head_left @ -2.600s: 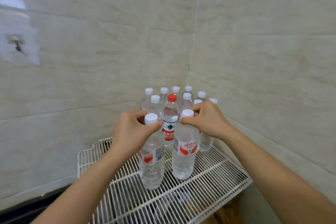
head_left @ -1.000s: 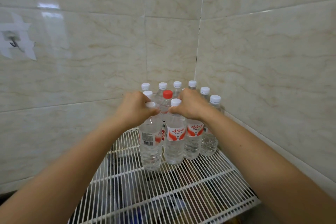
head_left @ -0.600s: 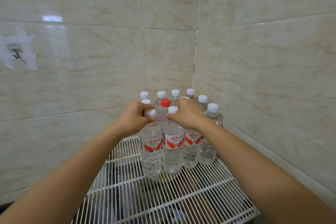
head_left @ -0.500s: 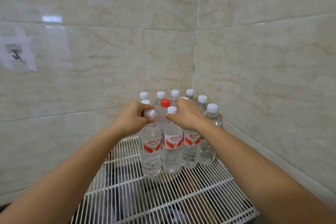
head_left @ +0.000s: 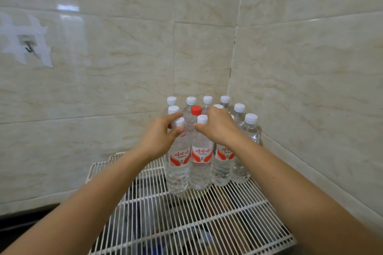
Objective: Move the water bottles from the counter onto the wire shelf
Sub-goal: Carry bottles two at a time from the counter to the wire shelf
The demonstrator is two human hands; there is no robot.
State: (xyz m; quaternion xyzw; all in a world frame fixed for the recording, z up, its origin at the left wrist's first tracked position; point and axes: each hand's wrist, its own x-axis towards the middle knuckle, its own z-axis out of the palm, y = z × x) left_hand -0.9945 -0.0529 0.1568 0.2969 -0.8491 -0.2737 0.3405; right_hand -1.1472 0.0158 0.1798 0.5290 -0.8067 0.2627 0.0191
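Several clear water bottles stand upright in the far right corner of the white wire shelf (head_left: 217, 223). Most have white caps; one in the middle has a red cap (head_left: 196, 110). My left hand (head_left: 160, 136) grips the neck of the front left bottle (head_left: 178, 163), thumb and fingers around its white cap. My right hand (head_left: 217, 126) holds the neck of the front middle bottle (head_left: 200, 163). Both bottles rest on the shelf with their red and white labels facing me.
Beige marble tiled walls meet in a corner right behind the bottles. A metal hook (head_left: 29, 46) held by white tape is on the left wall. The front and left of the wire shelf are bare; dark items show below through the wires.
Both hands carried their bottles back and set them down on the shelf against the group. Over the last half second the hands have stayed on the bottle necks.
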